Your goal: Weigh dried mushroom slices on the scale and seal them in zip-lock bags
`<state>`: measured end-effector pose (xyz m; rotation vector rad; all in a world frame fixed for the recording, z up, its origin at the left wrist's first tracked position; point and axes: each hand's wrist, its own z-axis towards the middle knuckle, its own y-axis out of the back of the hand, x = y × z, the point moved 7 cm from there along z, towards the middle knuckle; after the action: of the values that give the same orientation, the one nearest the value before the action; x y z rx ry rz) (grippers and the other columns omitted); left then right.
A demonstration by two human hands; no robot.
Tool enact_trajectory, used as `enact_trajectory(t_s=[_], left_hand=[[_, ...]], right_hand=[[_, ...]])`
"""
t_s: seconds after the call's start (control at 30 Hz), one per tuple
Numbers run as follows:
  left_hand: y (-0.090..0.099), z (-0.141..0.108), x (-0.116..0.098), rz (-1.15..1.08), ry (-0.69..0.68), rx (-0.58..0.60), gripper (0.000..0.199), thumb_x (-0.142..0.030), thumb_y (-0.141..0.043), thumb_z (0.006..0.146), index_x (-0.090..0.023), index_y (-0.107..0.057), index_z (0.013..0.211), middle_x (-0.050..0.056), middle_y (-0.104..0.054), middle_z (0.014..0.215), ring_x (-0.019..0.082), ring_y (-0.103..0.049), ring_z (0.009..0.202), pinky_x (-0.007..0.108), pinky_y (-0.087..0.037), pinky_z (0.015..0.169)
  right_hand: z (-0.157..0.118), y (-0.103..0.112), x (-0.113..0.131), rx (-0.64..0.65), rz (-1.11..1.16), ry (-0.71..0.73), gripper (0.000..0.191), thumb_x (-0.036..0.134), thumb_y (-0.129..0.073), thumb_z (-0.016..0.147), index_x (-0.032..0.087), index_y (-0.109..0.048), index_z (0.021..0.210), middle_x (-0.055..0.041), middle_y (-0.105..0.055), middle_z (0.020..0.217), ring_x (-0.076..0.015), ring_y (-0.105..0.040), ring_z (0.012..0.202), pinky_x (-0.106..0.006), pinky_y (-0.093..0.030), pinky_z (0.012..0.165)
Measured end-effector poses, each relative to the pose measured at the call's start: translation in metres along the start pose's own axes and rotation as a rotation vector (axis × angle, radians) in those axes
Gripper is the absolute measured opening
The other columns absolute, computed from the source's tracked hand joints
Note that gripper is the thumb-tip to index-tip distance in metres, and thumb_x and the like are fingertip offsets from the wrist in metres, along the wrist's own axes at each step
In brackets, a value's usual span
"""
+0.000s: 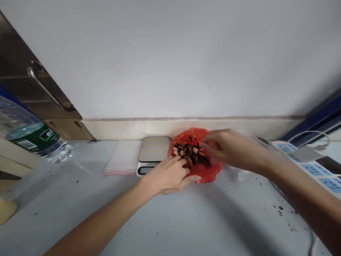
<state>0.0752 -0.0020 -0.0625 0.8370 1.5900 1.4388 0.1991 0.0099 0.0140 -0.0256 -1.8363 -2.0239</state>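
Note:
A red plastic bag lies opened on the table, full of dark brown and tan dried pieces. My left hand is closed on the near left rim of the bag, its fingers curled over the edge and the thumb low along the front. From the right, my right hand reaches over the bag, fingertips drawn together at the pieces. What those fingertips hold, if anything, is hidden. Just left of the bag is a small kitchen scale with a steel plate and a dark display, partly behind my left hand.
A stack of clear plastic bags lies left of the scale. A large water bottle stands at far left by a wooden cabinet with a metal handle. At right are a power strip and cables. The wall bounds the table behind.

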Motion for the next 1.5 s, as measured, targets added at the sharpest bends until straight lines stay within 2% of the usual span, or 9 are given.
enact_trajectory(t_s=[0.17,0.3,0.5,0.63,0.83,0.97,1.13,1.3,1.5], left_hand=[[0.004,-0.001,-0.001,0.086,0.010,-0.062,0.045,-0.048,-0.049,0.106,-0.013,-0.077,0.107,0.012,-0.075,0.113,0.029,-0.066,0.108,0.040,-0.049,0.096],[0.004,-0.009,-0.005,0.089,-0.041,0.016,0.041,-0.046,-0.053,0.106,-0.014,-0.075,0.093,0.007,-0.078,0.096,0.026,-0.067,0.101,0.038,-0.048,0.094],[0.006,-0.016,-0.008,0.110,-0.108,-0.015,0.010,-0.020,-0.063,0.100,-0.017,-0.073,0.101,0.004,-0.077,0.103,0.022,-0.065,0.103,0.035,-0.048,0.093],[0.007,-0.019,-0.003,0.119,-0.111,-0.060,0.012,-0.019,-0.063,0.100,-0.017,-0.074,0.098,0.003,-0.077,0.103,0.022,-0.064,0.106,0.034,-0.048,0.096],[0.009,-0.023,0.003,0.141,-0.129,-0.109,0.016,-0.016,-0.062,0.100,-0.016,-0.075,0.091,0.004,-0.077,0.100,0.025,-0.060,0.117,0.035,-0.046,0.107],[0.028,-0.031,0.016,-0.032,-0.103,-0.207,0.021,-0.020,-0.055,0.104,-0.015,-0.075,0.103,0.006,-0.075,0.119,0.023,-0.060,0.119,0.033,-0.048,0.105],[0.056,-0.047,0.047,-0.170,0.011,-0.302,0.027,-0.024,-0.048,0.107,-0.019,-0.075,0.109,0.006,-0.074,0.110,0.021,-0.063,0.110,0.033,-0.051,0.097],[0.064,-0.063,0.075,-0.191,0.197,-0.204,0.033,-0.033,-0.046,0.103,-0.019,-0.075,0.111,0.007,-0.074,0.110,0.024,-0.066,0.107,0.035,-0.050,0.098],[0.061,-0.089,0.107,-0.253,0.527,0.029,0.042,-0.045,-0.047,0.098,-0.023,-0.071,0.125,0.006,-0.072,0.129,0.027,-0.062,0.122,0.034,-0.048,0.102]], right_hand=[[0.013,-0.039,-0.002,0.282,-0.162,-0.278,0.007,0.027,-0.068,0.081,0.022,-0.065,0.084,-0.0080,-0.069,0.075,-0.0238,-0.064,0.068,-0.031,-0.042,0.055],[0.022,-0.061,-0.007,0.384,-0.157,-0.413,0.058,0.042,-0.080,0.074,0.014,-0.063,0.121,-0.0205,-0.073,0.110,-0.0357,-0.072,0.095,-0.034,-0.051,0.066],[0.028,-0.069,-0.006,0.399,-0.159,-0.482,0.072,0.028,-0.072,0.079,0.007,-0.046,0.143,-0.0255,-0.066,0.132,-0.0376,-0.069,0.115,-0.037,-0.052,0.082],[0.024,-0.074,-0.006,0.389,-0.144,-0.454,0.072,0.029,-0.073,0.080,0.012,-0.048,0.145,-0.0246,-0.065,0.135,-0.0386,-0.069,0.114,-0.040,-0.052,0.082],[0.024,-0.073,-0.011,0.331,-0.084,-0.339,0.054,-0.002,-0.052,0.082,0.010,-0.062,0.133,-0.0195,-0.075,0.119,-0.0301,-0.072,0.106,-0.032,-0.048,0.079],[0.026,-0.064,-0.019,0.283,-0.037,-0.303,0.042,-0.005,-0.049,0.081,0.012,-0.072,0.111,-0.0131,-0.078,0.107,-0.0228,-0.072,0.095,-0.026,-0.047,0.073],[0.027,-0.048,-0.031,0.246,0.032,-0.309,0.023,0.004,-0.058,0.080,0.020,-0.074,0.084,-0.0043,-0.079,0.087,-0.0206,-0.072,0.080,-0.027,-0.051,0.069],[0.032,-0.029,-0.025,0.199,0.202,-0.327,0.017,0.009,-0.065,0.074,0.023,-0.074,0.079,-0.0002,-0.077,0.083,-0.0205,-0.072,0.076,-0.029,-0.055,0.071],[0.052,-0.038,0.033,0.283,0.704,-0.229,0.009,0.017,-0.067,0.082,0.021,-0.068,0.090,0.0004,-0.077,0.085,-0.0142,-0.072,0.070,-0.023,-0.057,0.065]])
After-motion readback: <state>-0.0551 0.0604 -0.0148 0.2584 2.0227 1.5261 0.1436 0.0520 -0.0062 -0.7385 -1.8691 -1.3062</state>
